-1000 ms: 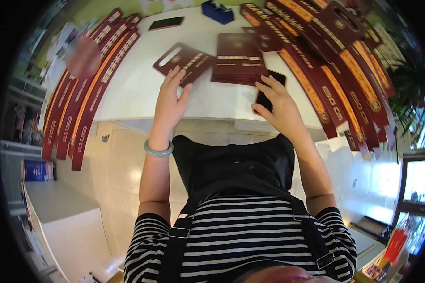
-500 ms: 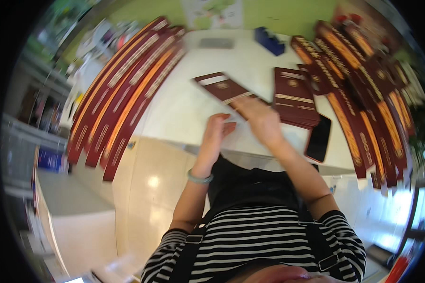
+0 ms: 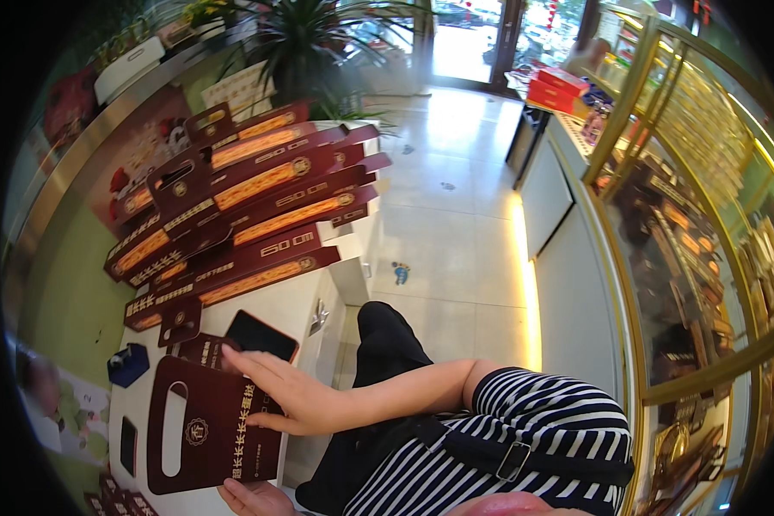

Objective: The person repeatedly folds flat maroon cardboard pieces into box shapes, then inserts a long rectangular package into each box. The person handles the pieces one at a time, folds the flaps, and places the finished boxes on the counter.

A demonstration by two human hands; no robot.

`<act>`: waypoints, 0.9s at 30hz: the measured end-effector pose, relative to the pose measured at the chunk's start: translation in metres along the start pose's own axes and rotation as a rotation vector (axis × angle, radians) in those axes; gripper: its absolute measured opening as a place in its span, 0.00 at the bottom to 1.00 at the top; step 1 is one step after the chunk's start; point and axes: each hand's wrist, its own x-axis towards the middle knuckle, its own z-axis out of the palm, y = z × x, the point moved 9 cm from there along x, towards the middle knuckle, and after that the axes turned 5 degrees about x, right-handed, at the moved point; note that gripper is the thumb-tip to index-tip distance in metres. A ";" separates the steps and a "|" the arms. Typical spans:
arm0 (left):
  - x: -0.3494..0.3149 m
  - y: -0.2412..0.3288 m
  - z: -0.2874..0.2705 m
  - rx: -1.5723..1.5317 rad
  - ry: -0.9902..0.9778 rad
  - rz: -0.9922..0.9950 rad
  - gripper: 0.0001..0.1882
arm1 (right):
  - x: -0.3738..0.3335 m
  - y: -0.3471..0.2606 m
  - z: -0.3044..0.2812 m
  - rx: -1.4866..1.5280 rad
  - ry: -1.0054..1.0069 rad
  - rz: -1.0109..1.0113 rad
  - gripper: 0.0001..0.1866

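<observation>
A flat maroon carton piece (image 3: pixel 206 413) with an oval handle slot and gold print is held above the white table at the lower left. My right hand (image 3: pixel 292 391) grips its right side, fingers stretched along the far edge and thumb on the printed face. At the near edge my left hand (image 3: pixel 258 499) holds the same piece; its lower part is cut off by the picture's rim. Partly hidden behind the carton lie more maroon pieces (image 3: pixel 205 347). Next to them is a black phone (image 3: pixel 264 334) with a reddish edge.
Long maroon boxes (image 3: pixel 275 249) with orange pictures are piled on the table (image 3: pixel 305 297) beyond the phone. A blue holder (image 3: pixel 129 365) and a dark flat object (image 3: pixel 128 445) lie to the left. Right of the tiled floor (image 3: pixel 447 258) stands a gold-framed glass display case (image 3: pixel 662 284).
My view has swung far to the right, bringing the floor and display case in. One maroon piece, earlier low over the table under my right hand, now is raised between both hands.
</observation>
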 end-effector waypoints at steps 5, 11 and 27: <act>-0.024 0.022 0.062 -0.148 0.020 -0.026 0.23 | -0.012 -0.007 -0.008 -0.026 0.068 -0.010 0.46; -0.029 0.025 0.055 -0.192 0.068 -0.075 0.24 | -0.007 -0.001 0.011 -0.011 0.097 -0.150 0.41; -0.054 0.033 0.055 -0.348 0.022 -0.169 0.31 | -0.013 -0.020 0.040 -0.110 0.182 -0.382 0.26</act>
